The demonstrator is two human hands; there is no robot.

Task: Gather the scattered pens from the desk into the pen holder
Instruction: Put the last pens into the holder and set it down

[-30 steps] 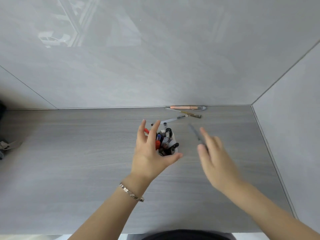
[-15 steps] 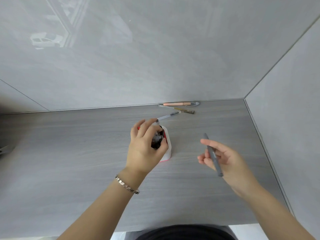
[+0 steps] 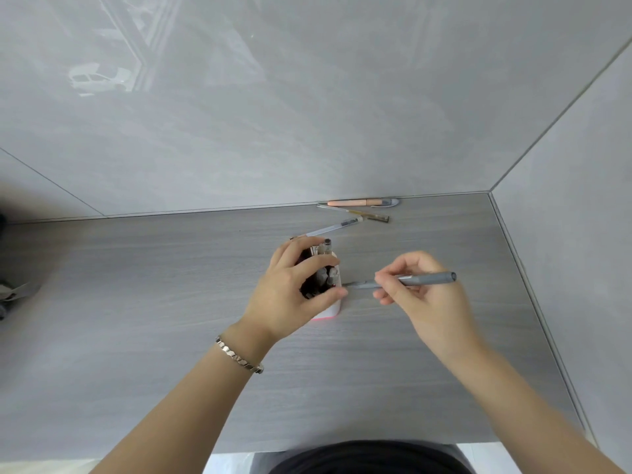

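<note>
A white pen holder with a pink base stands mid-desk, packed with several pens. My left hand wraps around the holder's top, thumb and fingers pressing the pens together. My right hand pinches a grey pen held level, its tip pointing left at the holder's rim. Three loose pens lie behind: a clear pen just past the holder, a gold-brown pen, and a peach pen against the wall.
The grey wood desk ends at a grey wall behind and a side wall on the right. A dark object with a strap lies at the far left edge. My dark clothing shows at the near edge.
My left hand has closed around the holder's top. My right hand turned the grey pen from upright to level and brought it leftward to the holder.
</note>
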